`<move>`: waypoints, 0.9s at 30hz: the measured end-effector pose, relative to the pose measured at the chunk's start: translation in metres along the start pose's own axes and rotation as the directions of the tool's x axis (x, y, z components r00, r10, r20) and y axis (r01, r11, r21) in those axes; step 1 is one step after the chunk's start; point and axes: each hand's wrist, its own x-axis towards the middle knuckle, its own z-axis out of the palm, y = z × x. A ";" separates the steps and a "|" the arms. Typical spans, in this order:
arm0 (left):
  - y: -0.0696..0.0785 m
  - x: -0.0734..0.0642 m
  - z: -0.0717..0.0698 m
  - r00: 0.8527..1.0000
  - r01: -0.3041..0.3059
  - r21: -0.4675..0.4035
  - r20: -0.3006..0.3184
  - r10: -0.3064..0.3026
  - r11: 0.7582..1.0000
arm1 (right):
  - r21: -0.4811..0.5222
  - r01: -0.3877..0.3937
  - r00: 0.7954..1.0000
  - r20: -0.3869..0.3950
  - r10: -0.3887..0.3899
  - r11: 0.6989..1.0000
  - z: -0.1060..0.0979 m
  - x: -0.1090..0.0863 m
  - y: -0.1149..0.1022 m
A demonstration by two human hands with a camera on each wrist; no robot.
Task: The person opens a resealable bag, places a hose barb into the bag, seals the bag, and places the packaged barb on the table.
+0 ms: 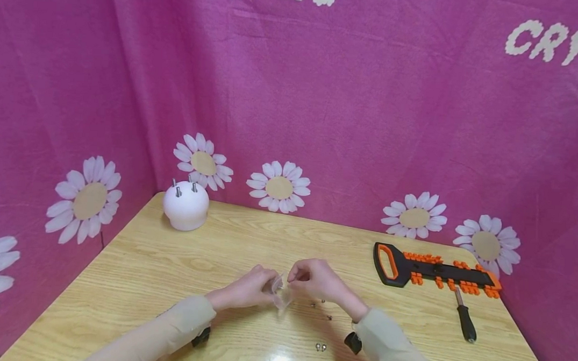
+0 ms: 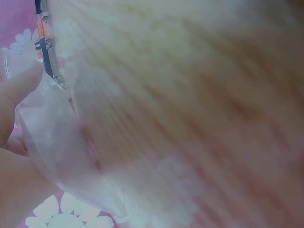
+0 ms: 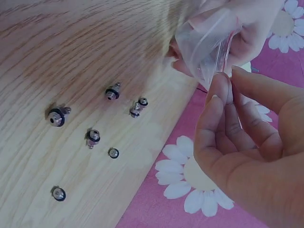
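Note:
A small clear zip bag (image 1: 282, 293) is in my left hand (image 1: 251, 287), which grips it from the side with curled fingers and thumb. In the left wrist view the crumpled clear plastic (image 2: 52, 128) lies against the fingers and thumb. My right hand (image 3: 251, 128) has its thumb and fingertips pinched together at the bag's edge, by the red zip line. Anything small between those fingertips is hidden. Several small metal screws with dark rings (image 3: 56, 117) lie scattered on the table below the right hand, apart from both hands.
The wooden table (image 1: 248, 232) carries a white rounded object (image 1: 186, 208) with metal pegs on top at the back left. At the right lie a black and orange tool holder (image 1: 440, 270) and a screwdriver (image 1: 466, 320). A pink flowered cloth (image 1: 320, 122) hangs behind.

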 end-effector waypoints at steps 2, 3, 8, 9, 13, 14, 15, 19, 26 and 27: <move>0.000 0.000 0.000 1.000 -0.007 -0.001 0.002 0.007 1.000 | -0.011 -0.008 1.000 -0.012 0.008 1.000 -0.002 -0.001 0.000; -0.001 0.000 0.000 1.000 -0.009 -0.001 0.000 0.009 1.000 | -0.018 -0.014 1.000 -0.020 0.014 1.000 -0.003 -0.001 0.001; -0.002 0.001 -0.001 1.000 -0.009 -0.001 -0.008 0.009 1.000 | -0.056 -0.036 0.997 -0.063 0.033 0.998 -0.014 -0.006 0.011; -0.002 0.001 -0.001 1.000 -0.015 -0.005 -0.010 0.015 1.000 | -0.063 -0.036 0.997 -0.069 0.031 0.997 -0.016 -0.007 0.014; -0.002 0.000 -0.002 1.000 -0.029 -0.029 -0.005 0.029 0.999 | -0.090 -0.048 0.996 -0.084 0.041 0.995 -0.024 -0.012 0.030; -0.003 0.000 -0.003 0.999 -0.035 -0.035 -0.003 0.035 0.999 | -0.096 -0.058 0.995 -0.088 0.050 0.994 -0.026 -0.013 0.034; -0.003 0.000 -0.003 0.999 -0.038 -0.043 0.000 0.038 0.998 | -0.103 -0.072 0.994 -0.094 0.062 0.992 -0.027 -0.014 0.038; -0.003 0.001 -0.004 0.998 -0.061 -0.073 0.009 0.062 0.995 | -0.119 -0.116 0.990 -0.096 0.105 0.986 -0.029 -0.016 0.051; -0.004 0.002 -0.001 0.999 -0.040 -0.057 0.012 0.041 0.998 | -0.217 -0.153 0.985 -0.113 0.131 0.964 -0.022 -0.014 0.060; -0.004 0.002 -0.001 0.999 -0.038 -0.054 0.013 0.038 0.998 | -0.230 -0.168 0.982 -0.120 0.144 0.959 -0.021 -0.014 0.061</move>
